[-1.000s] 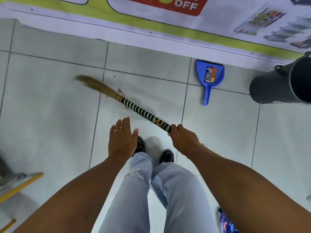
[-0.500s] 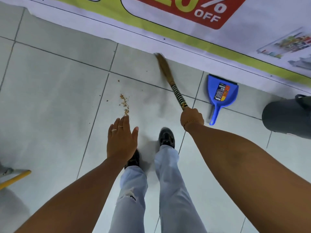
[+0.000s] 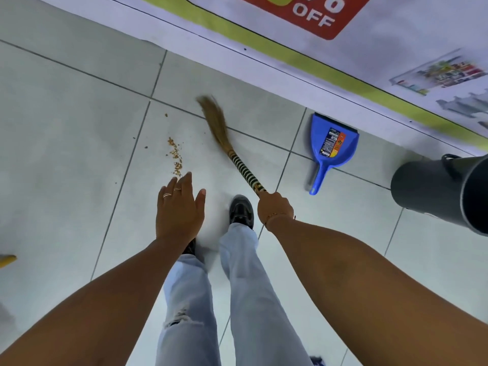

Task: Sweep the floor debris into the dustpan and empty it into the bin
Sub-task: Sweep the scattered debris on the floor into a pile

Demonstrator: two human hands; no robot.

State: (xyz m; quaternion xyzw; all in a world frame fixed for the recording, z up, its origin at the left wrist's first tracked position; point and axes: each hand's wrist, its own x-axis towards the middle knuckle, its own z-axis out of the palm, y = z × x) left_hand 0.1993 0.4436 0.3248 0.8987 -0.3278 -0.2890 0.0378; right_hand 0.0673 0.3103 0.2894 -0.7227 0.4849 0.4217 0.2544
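Observation:
My right hand (image 3: pixel 274 208) grips the striped handle of a short grass broom (image 3: pixel 227 146). Its brown bristles are blurred and point up and left, to the right of a small line of brown debris (image 3: pixel 175 157) on the pale tiles. My left hand (image 3: pixel 179 210) hovers flat with fingers apart, holding nothing, just below the debris. A blue dustpan (image 3: pixel 331 149) lies on the floor to the right of the broom, mouth toward the wall, handle toward me. The dark grey bin (image 3: pixel 438 191) stands at the right edge.
A wall banner (image 3: pixel 317 27) with a green stripe and a red "OFF" sign runs along the top. My legs in light jeans and black shoes (image 3: pixel 241 211) stand between my arms. A yellow bar end (image 3: pixel 6 260) shows at the left edge.
The broom swung from the far left across to near the wall, then came back left and down toward the debris. My left hand stayed open above the floor.

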